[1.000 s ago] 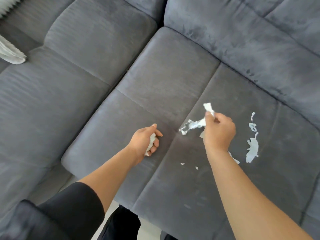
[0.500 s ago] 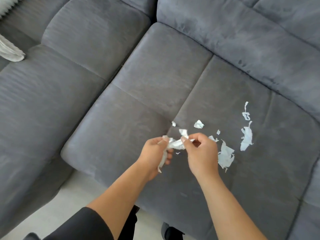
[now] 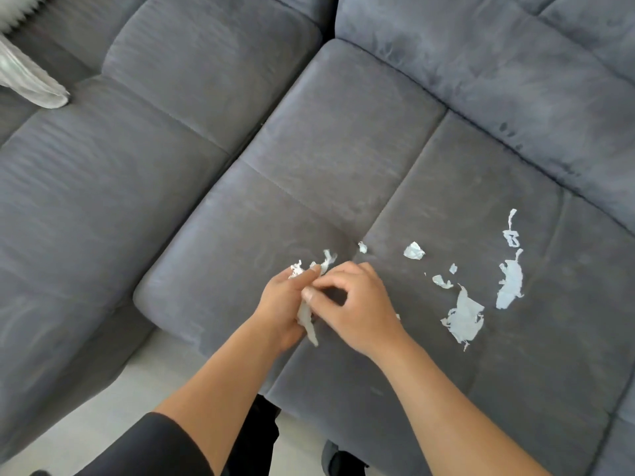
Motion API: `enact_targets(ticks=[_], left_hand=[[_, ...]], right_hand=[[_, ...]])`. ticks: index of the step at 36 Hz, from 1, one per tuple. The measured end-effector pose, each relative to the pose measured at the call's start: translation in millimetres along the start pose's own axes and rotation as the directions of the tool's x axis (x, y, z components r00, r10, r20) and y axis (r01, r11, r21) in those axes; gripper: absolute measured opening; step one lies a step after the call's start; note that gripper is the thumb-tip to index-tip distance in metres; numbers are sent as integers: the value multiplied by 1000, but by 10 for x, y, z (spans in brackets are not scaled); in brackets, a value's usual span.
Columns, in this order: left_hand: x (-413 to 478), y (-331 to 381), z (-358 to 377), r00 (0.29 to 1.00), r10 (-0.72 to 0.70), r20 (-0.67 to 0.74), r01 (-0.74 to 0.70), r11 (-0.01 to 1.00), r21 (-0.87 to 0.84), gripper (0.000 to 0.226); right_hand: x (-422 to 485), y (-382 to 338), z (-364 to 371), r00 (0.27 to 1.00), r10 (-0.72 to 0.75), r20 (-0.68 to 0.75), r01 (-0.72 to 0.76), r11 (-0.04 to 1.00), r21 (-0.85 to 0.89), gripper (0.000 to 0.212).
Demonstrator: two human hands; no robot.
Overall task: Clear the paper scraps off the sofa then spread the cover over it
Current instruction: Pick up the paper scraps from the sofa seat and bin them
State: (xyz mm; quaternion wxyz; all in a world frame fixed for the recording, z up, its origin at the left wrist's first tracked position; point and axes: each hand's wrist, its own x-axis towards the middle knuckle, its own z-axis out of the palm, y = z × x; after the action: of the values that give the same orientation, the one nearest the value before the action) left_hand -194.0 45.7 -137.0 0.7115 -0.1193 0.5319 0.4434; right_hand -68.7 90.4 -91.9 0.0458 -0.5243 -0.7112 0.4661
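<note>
- Okay, my left hand (image 3: 283,305) is curled round a bunch of torn paper (image 3: 307,319); white ends stick out above my fingers and a tail hangs below the palm.
- My right hand (image 3: 359,305) is right against the left, fingers bent, thumb and forefinger pinching at that same bunch.
- Both hands hover over the front part of the grey sofa seat cushion (image 3: 343,166), near its stitched cross seam.
- Loose scraps lie on the cushion to my right: a big ragged piece (image 3: 464,319), a long piece (image 3: 511,285) beside it, and a thin curled strip (image 3: 512,231) just above that.
- Smaller bits: one folded scrap (image 3: 414,251), a tiny one on the seam (image 3: 362,247), and two more (image 3: 442,281) near the big piece.
- A pale cloth (image 3: 31,80) lies on the sofa section at far upper left, well apart from the scraps.
- My black sleeve (image 3: 154,448) is at the bottom, over a light floor (image 3: 103,407).
</note>
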Motion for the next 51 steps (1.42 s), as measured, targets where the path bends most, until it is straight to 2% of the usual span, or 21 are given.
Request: enact_targets(ticks=[2,3,6,8,11,14,17,20,21,23,25,27,30,33,36,39,42,44,46,49,51], left_hand=[[31,35,-68,997,34,-72,-33,999,13,15],[21,64,-106,997,26,-79,-25,1000,17,12],[12,114,-192,1000,-15,-19,15,1000,12,6],[-9,125,-228,1000,-24,16,24,1000,16,6],[-43,105,-242,1000,-26,-2,26,999,46,20],[-63,85,-230,999,11,-43,-10,1000,26,26],[-83,92,-132,996,68,-54,-67,998,9,30],[-91,133,-12,997,56,55,-54,998,-42,19],[-79,146,21,997,25,75,-20,998,-62,16],[-27,138,72,995,-48,88,53,997,-54,24],[44,109,83,998,-57,24,56,998,38,32],[87,86,113,998,-26,-54,31,994,102,39],[105,91,154,995,-42,-95,46,998,38,34],[110,75,118,991,-61,-117,69,995,65,23],[98,22,76,991,-62,-117,73,993,92,21],[65,-45,77,993,-49,-108,61,992,109,14],[52,-125,100,992,-22,-122,37,992,123,14],[34,-178,157,990,3,-142,15,992,129,15],[16,-210,206,990,21,-139,-4,992,125,16],[-29,-250,294,997,11,-76,0,989,148,21],[-63,-292,350,999,-41,-14,43,985,165,28]], right_hand=[[125,61,-71,990,98,-106,-85,988,126,10],[222,137,-86,974,163,-158,-146,982,116,8],[502,474,-113,921,317,-228,-332,943,-28,8],[630,636,-99,910,353,-218,-380,920,-96,7],[707,698,-61,913,341,-222,-392,885,-252,11],[709,581,-12,904,349,-245,-396,900,-180,17],[560,297,63,941,242,-236,-264,962,-65,13],[273,24,160,985,110,-134,-111,994,1,10],[174,-22,185,995,71,-69,-73,997,-40,10],[17,-31,206,999,6,49,5,979,-206,20],[-76,-10,184,998,-36,53,47,970,-237,31],[-95,20,84,998,-33,-49,25,988,-155,25],[37,198,-112,965,67,-253,-80,996,-42,13],[249,543,-284,868,222,-445,-254,967,-14,11],[416,859,-439,757,318,-570,-448,888,-100,23],[520,983,-538,735,400,-547,-539,835,-113,29],[566,975,-567,750,460,-476,-573,811,-119,11],[531,942,-563,772,463,-436,-567,812,-140,11],[474,858,-504,784,450,-428,-542,832,-118,13],[281,644,-354,791,427,-437,-450,891,57,13],[95,477,-246,835,394,-385,-358,919,164,15]])
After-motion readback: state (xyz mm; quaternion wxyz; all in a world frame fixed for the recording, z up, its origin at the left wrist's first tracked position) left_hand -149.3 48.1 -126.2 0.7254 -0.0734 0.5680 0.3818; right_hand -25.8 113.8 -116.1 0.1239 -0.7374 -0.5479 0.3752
